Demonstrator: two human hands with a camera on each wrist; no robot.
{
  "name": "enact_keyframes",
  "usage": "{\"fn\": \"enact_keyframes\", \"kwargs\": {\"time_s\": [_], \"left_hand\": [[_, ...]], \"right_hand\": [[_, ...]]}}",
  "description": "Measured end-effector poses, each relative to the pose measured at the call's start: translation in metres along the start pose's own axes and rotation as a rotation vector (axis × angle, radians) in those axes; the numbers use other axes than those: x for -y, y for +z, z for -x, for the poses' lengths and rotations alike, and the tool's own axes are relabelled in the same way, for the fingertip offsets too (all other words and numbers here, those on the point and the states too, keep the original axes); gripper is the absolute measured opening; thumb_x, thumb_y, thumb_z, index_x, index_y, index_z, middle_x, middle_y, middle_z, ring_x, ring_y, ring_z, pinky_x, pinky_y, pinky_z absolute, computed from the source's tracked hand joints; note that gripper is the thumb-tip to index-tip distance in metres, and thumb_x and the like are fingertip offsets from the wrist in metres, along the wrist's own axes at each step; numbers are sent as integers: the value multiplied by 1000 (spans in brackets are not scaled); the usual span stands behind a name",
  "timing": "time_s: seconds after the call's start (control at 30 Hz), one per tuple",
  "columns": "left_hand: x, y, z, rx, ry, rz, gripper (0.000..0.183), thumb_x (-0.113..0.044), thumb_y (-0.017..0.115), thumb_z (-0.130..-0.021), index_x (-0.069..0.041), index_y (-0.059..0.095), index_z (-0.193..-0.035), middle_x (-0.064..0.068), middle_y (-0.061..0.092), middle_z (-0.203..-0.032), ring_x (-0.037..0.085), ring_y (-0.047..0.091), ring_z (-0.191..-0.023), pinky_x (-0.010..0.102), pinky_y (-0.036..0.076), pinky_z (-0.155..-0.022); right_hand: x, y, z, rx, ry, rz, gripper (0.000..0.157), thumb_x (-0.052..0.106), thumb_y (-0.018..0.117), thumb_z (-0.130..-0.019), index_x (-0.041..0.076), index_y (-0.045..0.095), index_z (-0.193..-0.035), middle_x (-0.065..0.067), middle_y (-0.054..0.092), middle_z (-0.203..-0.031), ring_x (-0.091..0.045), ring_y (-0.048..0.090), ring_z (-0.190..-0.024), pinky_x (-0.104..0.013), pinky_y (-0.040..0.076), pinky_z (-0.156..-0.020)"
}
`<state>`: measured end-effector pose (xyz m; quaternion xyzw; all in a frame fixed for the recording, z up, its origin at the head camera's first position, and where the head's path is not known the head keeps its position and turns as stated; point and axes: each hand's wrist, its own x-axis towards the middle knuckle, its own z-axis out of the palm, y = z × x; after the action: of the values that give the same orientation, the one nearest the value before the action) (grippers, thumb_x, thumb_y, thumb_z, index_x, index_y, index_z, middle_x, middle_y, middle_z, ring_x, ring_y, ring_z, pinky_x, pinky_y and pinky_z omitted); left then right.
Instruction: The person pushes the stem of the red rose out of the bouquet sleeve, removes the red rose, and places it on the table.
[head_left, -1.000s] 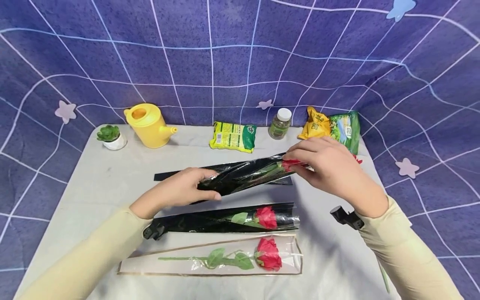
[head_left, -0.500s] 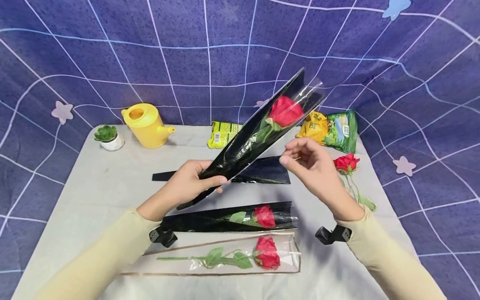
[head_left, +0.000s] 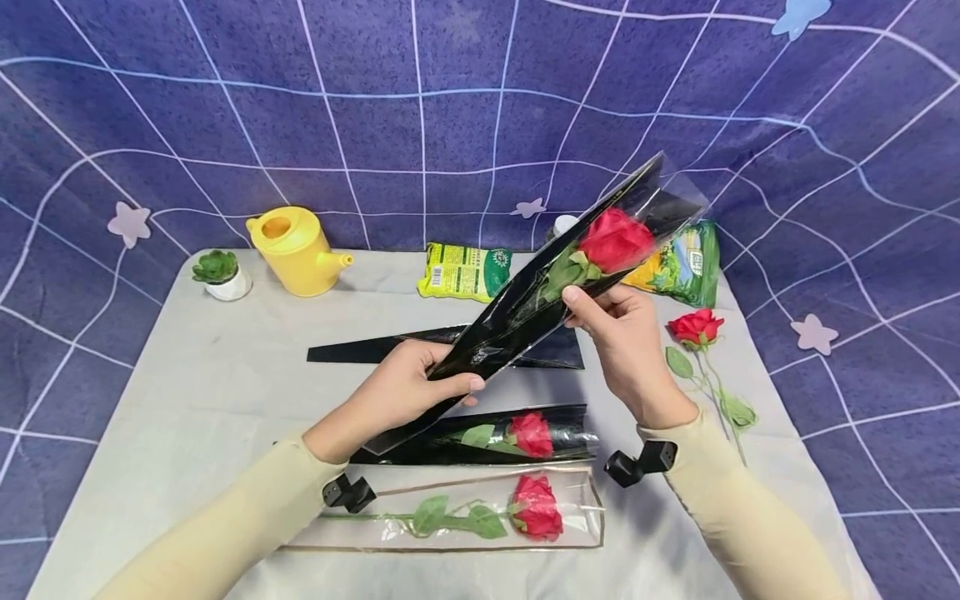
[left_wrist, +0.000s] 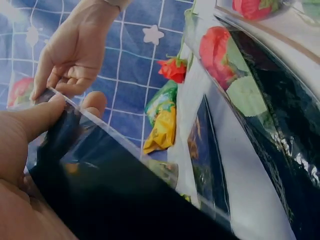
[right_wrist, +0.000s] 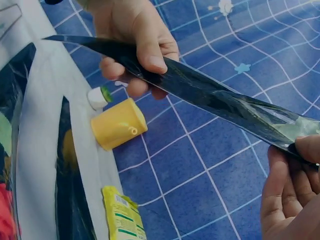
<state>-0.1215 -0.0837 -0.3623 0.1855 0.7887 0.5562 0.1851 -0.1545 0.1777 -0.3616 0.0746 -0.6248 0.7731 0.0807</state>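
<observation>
A red rose [head_left: 617,240] sits inside a black flower sleeve [head_left: 487,337] with a clear front, held tilted up to the right above the table. My left hand [head_left: 401,387] grips the sleeve's narrow lower part, thumb across the front. Just below the bloom, my right hand [head_left: 618,342] pinches the sleeve's edge between thumb and fingers. In the right wrist view the left hand [right_wrist: 137,42] wraps the narrow end, while the right hand [right_wrist: 295,195] holds the edge by the green leaf. Beneath lies a flat black sleeve [head_left: 352,346], partly hidden.
Nearer me lie a rose in a black sleeve [head_left: 480,440] and a rose in a clear sleeve [head_left: 450,517]. A loose rose [head_left: 697,327] is at the right. Along the back stand a potted succulent [head_left: 225,279], a yellow watering can [head_left: 296,254] and bags, including a yellow-green packet [head_left: 465,271].
The sleeved rose has swung from nearly level to tilted up, then shifted right. My right hand let go of the flower end and now pinches the sleeve's edge lower down.
</observation>
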Motion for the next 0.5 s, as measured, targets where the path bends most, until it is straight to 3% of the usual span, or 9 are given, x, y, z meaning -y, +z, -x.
{"fn": "enact_keyframes", "kwargs": {"time_s": [0.2, 0.5], "left_hand": [[22, 4, -4, 35, -31, 120, 20, -28, 71, -84, -9, 71, -91, 6, 70, -76, 23, 68, -72, 33, 52, -67], [8, 1, 5, 24, -18, 73, 13, -19, 68, -87, -7, 70, -92, 6, 69, -74, 20, 68, -70, 37, 51, -68]], "right_hand": [[-4, 7, 3, -11, -27, -51, 17, 5, 72, -82, -3, 62, -70, -9, 56, -61, -22, 55, -56, -34, 51, -61], [-9, 10, 7, 16, 56, 2, 23, 10, 72, -84, 1, 58, -68, -7, 55, -60, -21, 60, -58, -28, 48, -55]]}}
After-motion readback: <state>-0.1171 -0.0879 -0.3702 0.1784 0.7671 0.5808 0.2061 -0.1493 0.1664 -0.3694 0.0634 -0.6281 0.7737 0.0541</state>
